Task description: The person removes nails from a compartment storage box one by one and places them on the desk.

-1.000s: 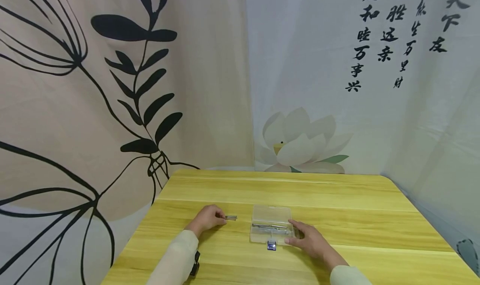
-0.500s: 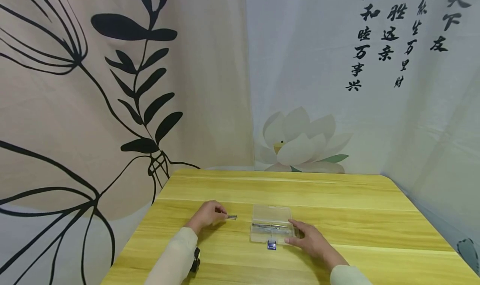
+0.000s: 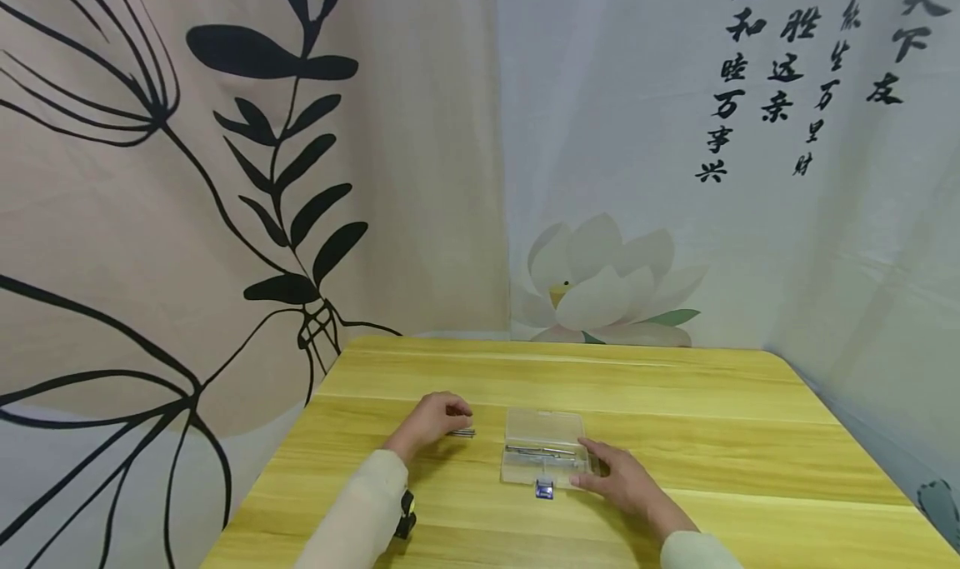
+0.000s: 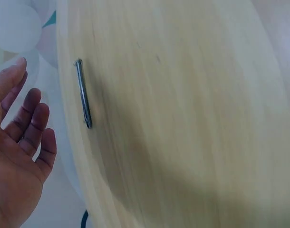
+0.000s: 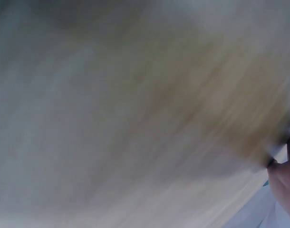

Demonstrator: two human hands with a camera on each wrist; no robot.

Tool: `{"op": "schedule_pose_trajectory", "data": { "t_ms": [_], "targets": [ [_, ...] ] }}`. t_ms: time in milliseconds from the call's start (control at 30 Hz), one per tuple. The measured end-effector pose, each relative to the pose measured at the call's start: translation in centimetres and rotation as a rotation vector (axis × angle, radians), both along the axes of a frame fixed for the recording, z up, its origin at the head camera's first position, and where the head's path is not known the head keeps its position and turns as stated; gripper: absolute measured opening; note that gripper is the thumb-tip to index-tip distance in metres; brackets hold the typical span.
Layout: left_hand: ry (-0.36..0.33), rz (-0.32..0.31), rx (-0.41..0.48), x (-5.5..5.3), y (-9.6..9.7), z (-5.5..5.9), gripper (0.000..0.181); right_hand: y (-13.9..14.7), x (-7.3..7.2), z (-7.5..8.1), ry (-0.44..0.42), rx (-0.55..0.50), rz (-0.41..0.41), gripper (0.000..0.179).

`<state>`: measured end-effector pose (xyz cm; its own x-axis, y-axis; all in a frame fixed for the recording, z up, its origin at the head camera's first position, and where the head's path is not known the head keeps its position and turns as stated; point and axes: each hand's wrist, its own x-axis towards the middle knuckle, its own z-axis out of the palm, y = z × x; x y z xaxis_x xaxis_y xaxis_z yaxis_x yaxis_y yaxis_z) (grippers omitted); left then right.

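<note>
My left hand hovers over a small bunch of thin metal rods on the table, its fingers loosely bent. In the left wrist view the rods lie side by side on the wood, apart from the relaxed fingers. To the right stands a clear plastic box with its lid tipped back. Inside lies a slim silver metal tool. My right hand grips the box's right end between thumb and fingers. The right wrist view is blurred, with only part of the hand at its edge.
A small blue piece sits at the box's front edge. The wooden table reaches back to printed curtains. A black device is strapped at the left wrist.
My left hand has let go of the metal rods and risen slightly to the right above them. The right hand and the box have stayed in place.
</note>
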<state>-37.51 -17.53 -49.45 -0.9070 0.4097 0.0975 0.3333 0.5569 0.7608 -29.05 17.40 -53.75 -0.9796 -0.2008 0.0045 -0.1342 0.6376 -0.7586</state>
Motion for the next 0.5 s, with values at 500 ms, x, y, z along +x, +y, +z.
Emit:
{"op": "schedule_pose_trajectory", "data": {
  "t_ms": [500],
  "targets": [
    [-0.032,-0.073,0.068,0.3,3.6,0.5,0.024,0.1,0.1,0.1,0.020,0.018,0.014,0.076]
  ]
}}
